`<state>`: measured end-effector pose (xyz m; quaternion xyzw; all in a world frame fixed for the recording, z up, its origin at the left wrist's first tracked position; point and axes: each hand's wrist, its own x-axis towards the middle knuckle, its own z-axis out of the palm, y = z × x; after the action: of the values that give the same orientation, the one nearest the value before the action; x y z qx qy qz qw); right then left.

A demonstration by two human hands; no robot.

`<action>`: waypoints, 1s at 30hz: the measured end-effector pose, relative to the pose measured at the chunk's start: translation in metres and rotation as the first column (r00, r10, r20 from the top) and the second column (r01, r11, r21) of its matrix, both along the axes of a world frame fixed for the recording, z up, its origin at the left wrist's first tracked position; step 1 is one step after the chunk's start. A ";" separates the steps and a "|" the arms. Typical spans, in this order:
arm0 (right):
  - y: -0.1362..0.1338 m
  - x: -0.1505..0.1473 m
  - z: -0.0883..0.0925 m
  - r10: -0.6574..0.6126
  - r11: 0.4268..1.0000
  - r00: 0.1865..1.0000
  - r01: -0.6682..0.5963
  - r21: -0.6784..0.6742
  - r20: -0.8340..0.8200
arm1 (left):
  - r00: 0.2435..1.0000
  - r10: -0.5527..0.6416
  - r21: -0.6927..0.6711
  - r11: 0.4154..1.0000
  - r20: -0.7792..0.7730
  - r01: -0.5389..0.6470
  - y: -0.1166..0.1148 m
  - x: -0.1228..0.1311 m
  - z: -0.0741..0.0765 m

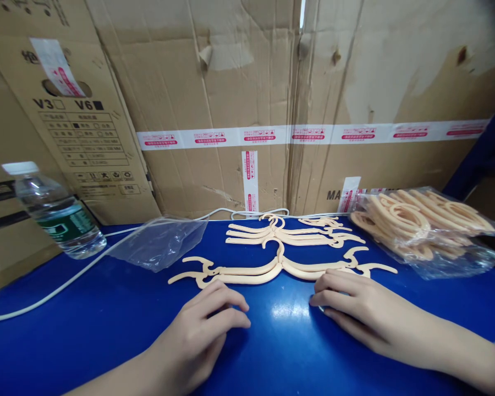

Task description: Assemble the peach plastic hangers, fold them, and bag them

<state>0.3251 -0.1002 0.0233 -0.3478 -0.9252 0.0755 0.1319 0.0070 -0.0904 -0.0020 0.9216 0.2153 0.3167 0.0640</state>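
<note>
My left hand [208,327] hovers over the blue table, its fingers loosely bent and apart, with nothing visible in them. Just in front of it lie beige folding clothes hangers [251,278], arms spread and hooks pointing away from me. My right hand [358,308] is at the right end of these hangers, its fingers curled together. A thin pale edge shows under its fingertips; what it belongs to is too small to tell. Behind the front hangers rests a second group of beige hangers [301,237], partly overlapping, with more pieces [322,221] at the back.
Clear plastic bags full of beige hangers [421,220] lie at the back right. At left stand a water bottle [60,212] and a flattened clear bag [159,242]. A white cable [61,291] crosses the blue table [107,324]. Cardboard boxes [214,181] wall off the back.
</note>
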 end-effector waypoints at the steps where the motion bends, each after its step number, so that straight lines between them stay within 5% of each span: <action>1: 0.000 0.000 0.000 0.002 1.000 1.000 -0.002 -0.001 0.000 | 1.000 -0.001 0.004 1.000 0.002 0.001 0.000 0.000 -0.001; 17: 0.000 -0.001 0.002 -0.001 1.000 1.000 0.001 -0.003 0.001 | 0.993 0.096 0.061 0.993 0.062 -0.100 0.000 0.002 -0.005; 30: -0.002 0.000 0.002 -0.011 1.000 1.000 0.011 -0.001 0.008 | 0.988 0.149 0.098 0.985 -0.030 -0.145 -0.004 0.000 0.002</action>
<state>0.3249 -0.1020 0.0250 -0.3533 -0.9237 0.0737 0.1284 0.0073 -0.0948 -0.0002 0.9109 0.2684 0.3134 -0.0078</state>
